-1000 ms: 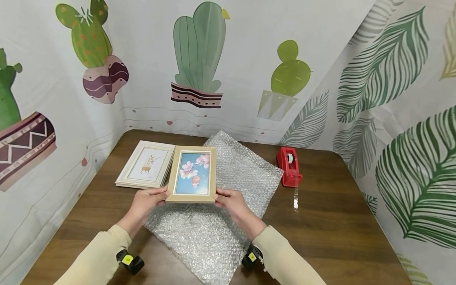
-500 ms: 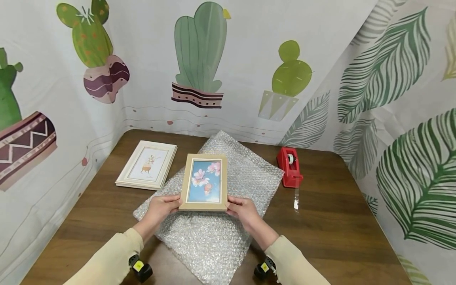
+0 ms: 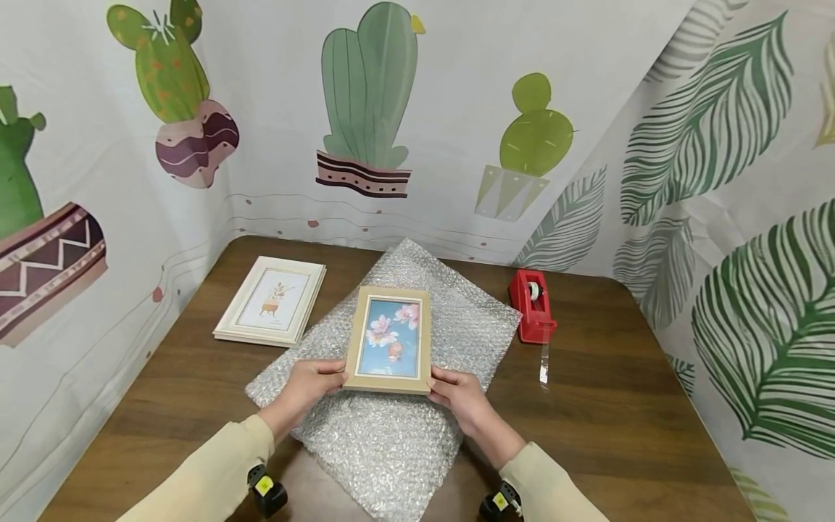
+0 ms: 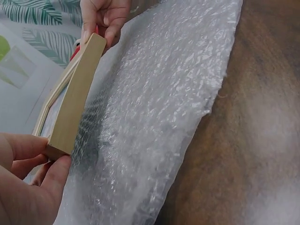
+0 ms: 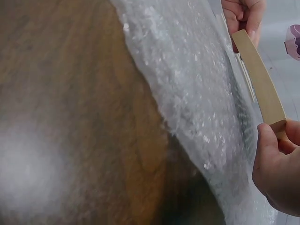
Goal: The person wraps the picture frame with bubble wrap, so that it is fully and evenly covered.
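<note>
A light wooden picture frame (image 3: pixel 388 341) with pink flowers on blue is held over the middle of a bubble wrap sheet (image 3: pixel 391 449). My left hand (image 3: pixel 312 384) pinches its near left corner, thumb and fingers on opposite faces, as the left wrist view shows. At the near right corner my right hand (image 3: pixel 462 395) grips the same frame. In the right wrist view the wooden edge (image 5: pixel 260 79) of the frame is seen side-on, close over the wrap. The bubble wrap lies turned like a diamond on the table.
To the left on the brown table (image 3: pixel 620 406) lies a cream picture frame (image 3: pixel 270 301) with a plant picture. A red tape dispenser (image 3: pixel 531 308) stands at the right, a strip of clear tape (image 3: pixel 543 366) hanging from its front. Printed cloth walls (image 3: pixel 443 130) border the back and sides.
Both hands have carried the wooden picture frame right and slightly nearer, from beside the cream frame to over the middle of the bubble wrap. The wrap's left corner has come into view.
</note>
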The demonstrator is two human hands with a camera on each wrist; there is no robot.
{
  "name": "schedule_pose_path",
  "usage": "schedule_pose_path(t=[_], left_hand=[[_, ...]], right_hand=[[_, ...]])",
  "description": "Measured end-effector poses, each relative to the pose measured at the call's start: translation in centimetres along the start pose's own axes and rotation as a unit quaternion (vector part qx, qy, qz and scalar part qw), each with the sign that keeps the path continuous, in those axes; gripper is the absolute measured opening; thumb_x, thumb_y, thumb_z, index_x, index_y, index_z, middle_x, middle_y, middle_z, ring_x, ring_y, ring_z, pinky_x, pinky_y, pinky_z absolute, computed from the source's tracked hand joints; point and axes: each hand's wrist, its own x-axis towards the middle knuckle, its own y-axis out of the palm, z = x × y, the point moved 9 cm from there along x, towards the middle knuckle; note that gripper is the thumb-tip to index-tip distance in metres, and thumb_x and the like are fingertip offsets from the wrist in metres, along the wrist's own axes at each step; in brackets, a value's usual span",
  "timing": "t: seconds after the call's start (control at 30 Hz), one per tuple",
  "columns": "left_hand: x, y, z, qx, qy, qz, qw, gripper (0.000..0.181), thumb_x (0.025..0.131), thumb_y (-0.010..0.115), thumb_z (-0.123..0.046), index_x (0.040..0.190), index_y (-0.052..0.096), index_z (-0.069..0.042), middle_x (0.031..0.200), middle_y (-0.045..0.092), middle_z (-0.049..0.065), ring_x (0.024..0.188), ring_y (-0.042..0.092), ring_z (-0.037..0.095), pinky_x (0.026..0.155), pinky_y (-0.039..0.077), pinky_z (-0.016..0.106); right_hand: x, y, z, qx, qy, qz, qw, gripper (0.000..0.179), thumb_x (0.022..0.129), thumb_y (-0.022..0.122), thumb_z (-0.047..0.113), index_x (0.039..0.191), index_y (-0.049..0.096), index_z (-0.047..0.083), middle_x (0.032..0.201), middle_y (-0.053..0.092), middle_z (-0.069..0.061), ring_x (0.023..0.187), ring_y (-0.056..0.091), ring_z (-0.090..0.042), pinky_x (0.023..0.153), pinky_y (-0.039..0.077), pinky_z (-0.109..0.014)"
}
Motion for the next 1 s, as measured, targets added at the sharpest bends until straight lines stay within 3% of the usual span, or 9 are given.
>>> schedule_pose_path(t=[0.13, 0.33, 0.47, 0.6, 0.7, 0.83, 1.0], left_hand=[[0.0, 0.5, 0.0, 0.008, 0.006, 0.007, 0.9999, 0.038, 0.09, 0.066, 0.005, 0.125, 0.061, 0.018, 0.137, 0.058, 0.035, 0.101, 0.074, 0.023, 0.083, 0.063, 0.026], [-0.1, 0.9, 0.0, 0.067, 0.023, 0.011, 0.9974, 0.034, 0.089, 0.069, 0.001, 0.121, 0.067, 0.013, 0.135, 0.062, 0.03, 0.13, 0.059, 0.045, 0.102, 0.058, 0.044], [-0.2, 1.3, 0.0, 0.106, 0.03, 0.015, 0.9938, 0.033, 0.09, 0.07, 0.0, 0.121, 0.069, 0.011, 0.133, 0.065, 0.029, 0.132, 0.057, 0.046, 0.107, 0.053, 0.05], [-0.3, 1.5, 0.1, 0.122, 0.032, 0.016, 0.9918, 0.032, 0.089, 0.07, 0.001, 0.12, 0.07, 0.01, 0.131, 0.067, 0.028, 0.129, 0.06, 0.047, 0.103, 0.056, 0.049], [-0.4, 1.7, 0.2, 0.128, 0.039, 0.019, 0.9908, 0.032, 0.089, 0.07, 0.002, 0.119, 0.07, 0.011, 0.129, 0.067, 0.03, 0.126, 0.062, 0.047, 0.1, 0.057, 0.049], [-0.6, 1.7, 0.0, 0.141, 0.057, 0.019, 0.9881, 0.031, 0.089, 0.071, 0.002, 0.119, 0.07, 0.011, 0.125, 0.069, 0.03, 0.121, 0.065, 0.046, 0.097, 0.059, 0.049], [-0.8, 1.8, -0.5, 0.179, 0.094, 0.015, 0.9792, 0.03, 0.087, 0.074, 0.001, 0.115, 0.072, 0.01, 0.118, 0.073, 0.029, 0.112, 0.07, 0.043, 0.092, 0.061, 0.047]], right_hand=[[0.0, -0.3, -0.3, -0.003, 0.003, 0.0, 1.0, 0.043, 0.097, 0.059, -0.005, 0.138, 0.051, -0.018, 0.142, 0.053, -0.036, 0.086, 0.071, -0.006, 0.076, 0.059, -0.017], [-0.1, -0.8, -0.8, -0.012, 0.008, 0.005, 0.9999, 0.043, 0.098, 0.058, -0.005, 0.138, 0.05, -0.019, 0.144, 0.05, -0.036, 0.094, 0.071, -0.01, 0.078, 0.06, -0.018], [-0.4, -1.1, -0.9, -0.043, 0.004, 0.008, 0.999, 0.041, 0.098, 0.058, -0.005, 0.136, 0.052, -0.018, 0.143, 0.051, -0.036, 0.102, 0.072, -0.018, 0.084, 0.063, -0.025], [-0.6, -1.0, -0.6, -0.094, -0.019, 0.025, 0.9951, 0.038, 0.099, 0.058, -0.004, 0.133, 0.054, -0.02, 0.137, 0.055, -0.038, 0.102, 0.072, -0.02, 0.086, 0.063, -0.03], [-0.8, -1.2, 0.1, -0.158, -0.05, 0.02, 0.9859, 0.035, 0.096, 0.063, -0.002, 0.127, 0.061, -0.018, 0.131, 0.062, -0.037, 0.104, 0.073, -0.025, 0.086, 0.062, -0.028], [-0.9, -1.3, 1.0, -0.246, -0.087, -0.004, 0.9654, 0.03, 0.091, 0.072, 0.002, 0.118, 0.071, -0.012, 0.119, 0.072, -0.029, 0.111, 0.069, -0.035, 0.085, 0.055, -0.024], [-0.8, -1.4, 1.2, -0.283, -0.102, -0.009, 0.9535, 0.029, 0.089, 0.075, 0.002, 0.114, 0.073, -0.011, 0.109, 0.074, -0.024, 0.103, 0.068, -0.031, 0.081, 0.053, -0.024]])
